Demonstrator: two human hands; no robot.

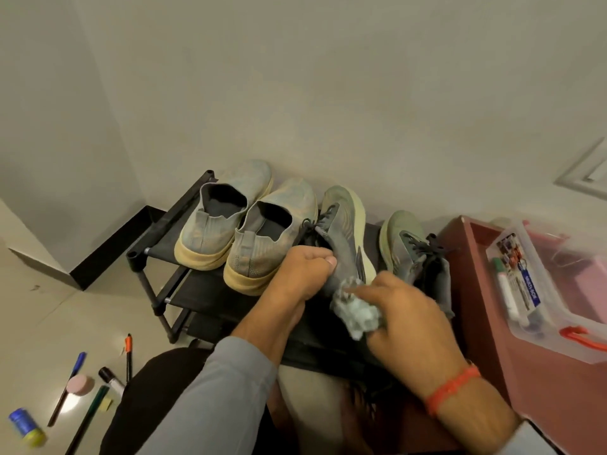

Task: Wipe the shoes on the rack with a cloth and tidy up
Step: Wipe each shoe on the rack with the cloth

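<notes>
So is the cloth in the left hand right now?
No, the crumpled cloth is gripped by the right hand, while the left hand holds the heel of the laced shoe on the rack.

Crowded rack top, open floor left

Four shoes fill the rack (pixel 154 249) top; a red cabinet (pixel 486 290) blocks the right side, pens (pixel 128 356) litter the floor at left.
</notes>
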